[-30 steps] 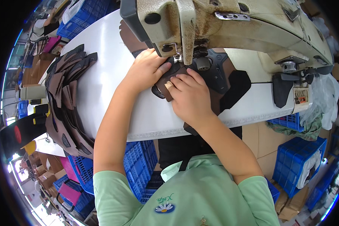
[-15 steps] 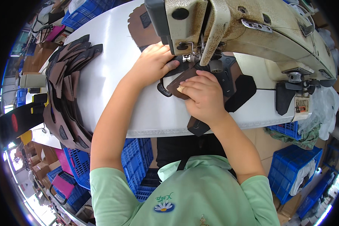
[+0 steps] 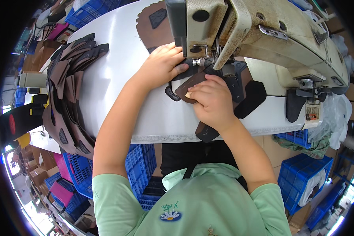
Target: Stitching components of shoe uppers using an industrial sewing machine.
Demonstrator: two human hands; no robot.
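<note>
Step in hand, my read: guiding the piece (image 3: 188, 85) under the foot (image 3: 196, 61) of the sewing machine (image 3: 263, 47). Can't tell if the needle is down or running; too small.

Piece location: brown and black, lying on the white worktop (image 3: 114, 98) around the foot. Brown flap just below it, black tab (image 3: 252, 98) out to the right, brown-black tail (image 3: 206, 131) lower down near the worktop edge. Black loop (image 3: 171, 93) below and left of the foot. Another brown section (image 3: 147, 31) with a dark patch is up-left of the foot; can't tell if it's joined to the piece.

Left hand (image 3: 161, 67): palm down just left of the foot, thumb spread, resting on dark material. Fingertips run behind the machine head, so can't tell whether that grip is clamped.

Right hand (image 3: 215, 100): below the foot, bent fingers over the brown flap, one with a tan wrap. Can't tell if the grip pinches it or only presses.

Next move, I'd judge, calls for both hands steering together: flap flat, edge lined up at the foot, fingers clear of it. Risk: loop or tail dragging the feed skew.

Stack (image 3: 67, 92) of similar brown parts sits well left of the foot.
</note>
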